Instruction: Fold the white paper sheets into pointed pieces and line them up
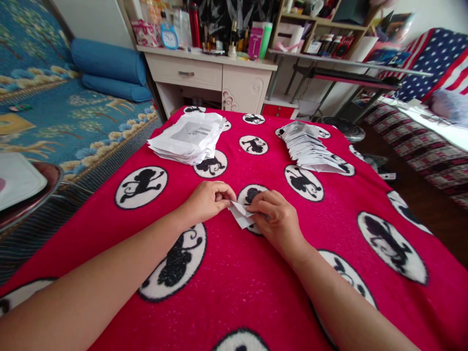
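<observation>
A small folded piece of white paper (242, 218) is held between my two hands, just over the middle of the red cloth. My left hand (212, 199) pinches its upper left corner between thumb and fingers. On the opposite side, my right hand (276, 214) has its fingers closed on the paper's right edge and covers part of it. Farther off on the left lies a stack of flat white sheets (190, 136), the top one with a grey printed patch. To the right, a row of folded papers (309, 146) lies fanned out and overlapping.
The red cloth (237, 287) with black monkey figures in white ovals covers the table. Behind it stands a white desk (186, 70) crowded with bottles and a blue clock (169, 36). A blue sofa (84, 112) is on the left; a metal-framed shelf (347, 63) is at the right.
</observation>
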Demonstrator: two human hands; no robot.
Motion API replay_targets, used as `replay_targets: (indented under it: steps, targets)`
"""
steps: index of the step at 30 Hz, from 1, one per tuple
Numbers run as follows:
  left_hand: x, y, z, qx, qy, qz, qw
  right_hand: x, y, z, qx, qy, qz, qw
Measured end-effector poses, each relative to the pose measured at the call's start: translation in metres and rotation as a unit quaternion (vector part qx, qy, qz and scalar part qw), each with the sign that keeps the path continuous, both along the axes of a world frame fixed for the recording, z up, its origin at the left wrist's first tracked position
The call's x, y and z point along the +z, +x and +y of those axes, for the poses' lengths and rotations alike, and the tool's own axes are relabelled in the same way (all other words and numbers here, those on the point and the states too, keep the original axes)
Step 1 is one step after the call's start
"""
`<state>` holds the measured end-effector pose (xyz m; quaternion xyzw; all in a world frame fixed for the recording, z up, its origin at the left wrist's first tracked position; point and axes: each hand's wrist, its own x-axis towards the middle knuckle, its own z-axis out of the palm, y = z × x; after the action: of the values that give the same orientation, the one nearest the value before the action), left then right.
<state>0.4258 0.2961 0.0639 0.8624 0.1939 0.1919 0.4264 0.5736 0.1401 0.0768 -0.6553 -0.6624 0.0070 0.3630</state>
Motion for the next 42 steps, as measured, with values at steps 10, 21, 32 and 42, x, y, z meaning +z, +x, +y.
replay_targets:
  steps: [10,21,32,42]
  targets:
    - [0.010,-0.012,-0.006,0.004,0.225,0.008,0.974,0.010,-0.002,-0.005,0.060,-0.025,-0.096,0.993]
    - [0.008,-0.014,-0.006,-0.002,0.205,-0.031,0.978,0.012,-0.005,-0.011,0.062,-0.059,-0.111,0.990]
    - [0.012,-0.017,-0.009,-0.013,0.209,-0.016,0.978,0.012,-0.008,-0.009,0.059,-0.056,-0.044,0.996]
    - [0.009,-0.009,-0.009,0.060,0.141,0.029,0.988,0.003,-0.005,-0.001,-0.071,-0.091,0.055,0.992]
